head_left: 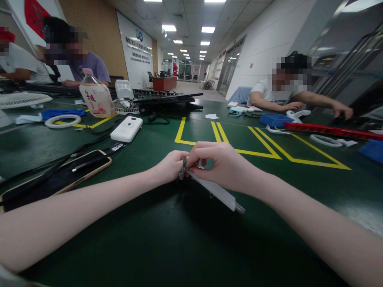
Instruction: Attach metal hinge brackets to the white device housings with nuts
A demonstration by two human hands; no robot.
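Over the near middle of the green table, my two hands meet at a small grey metal piece (pixel 183 169). My left hand (pixel 172 165) is closed, its fingertips gripping the metal piece from the left. From the other side, my right hand (pixel 223 163) pinches at the same piece with thumb and index finger. A long white bar-like part (pixel 218 193) slants down to the right below my right hand, with a short silver tip (pixel 239 208) at its lower end. My fingers hide how the bar and the metal piece join.
Left of my hands lie a phone (pixel 54 179) with cables, a white power bank (pixel 127 129), a drink bottle (pixel 96 95) and a white ring (pixel 62 121). Yellow tape (pixel 254 153) marks the table. Across at right, a person (pixel 278 87) reaches near blue trays (pixel 275 120) and a red strip (pixel 329 130).
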